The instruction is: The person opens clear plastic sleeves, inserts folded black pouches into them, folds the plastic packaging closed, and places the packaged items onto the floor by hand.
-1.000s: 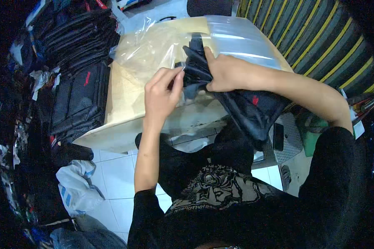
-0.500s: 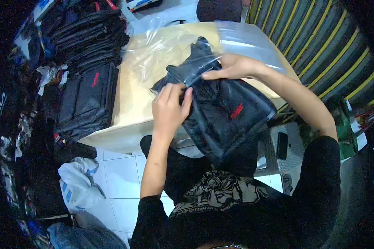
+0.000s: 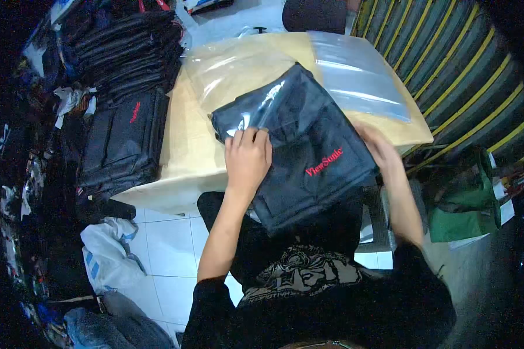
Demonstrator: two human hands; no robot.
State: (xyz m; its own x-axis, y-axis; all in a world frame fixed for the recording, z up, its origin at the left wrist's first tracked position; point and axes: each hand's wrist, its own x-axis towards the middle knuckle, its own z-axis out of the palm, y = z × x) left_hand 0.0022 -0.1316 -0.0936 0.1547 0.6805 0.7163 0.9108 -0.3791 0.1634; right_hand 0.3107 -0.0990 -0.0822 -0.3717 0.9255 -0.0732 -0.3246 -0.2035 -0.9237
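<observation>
A black laptop bag [image 3: 308, 128] with red ViewSonic lettering lies tilted across the table's front edge, over my lap. Glossy clear plastic [image 3: 266, 103] covers at least its upper left part; how far down it reaches is hard to see. My left hand [image 3: 248, 160] has its fingers bent and closed on the plastic at the bag's left side. Along the bag's right edge rests my right hand [image 3: 379, 148], slightly blurred, its fingers stretched out and its thumb not clearly visible.
Flat clear plastic sleeves [image 3: 361, 75] lie on the right of the pale wooden table [image 3: 186, 134]. At the left are a stack of black bags [image 3: 128, 52] and another lettered bag [image 3: 122, 136]. A striped shutter [image 3: 460, 87] stands right, near a green bag [image 3: 466, 215].
The bag's upper end, crumpled before, now lies flat and spread out. My right hand has moved from the top of the bag down to its right edge. My left hand has shifted slightly right.
</observation>
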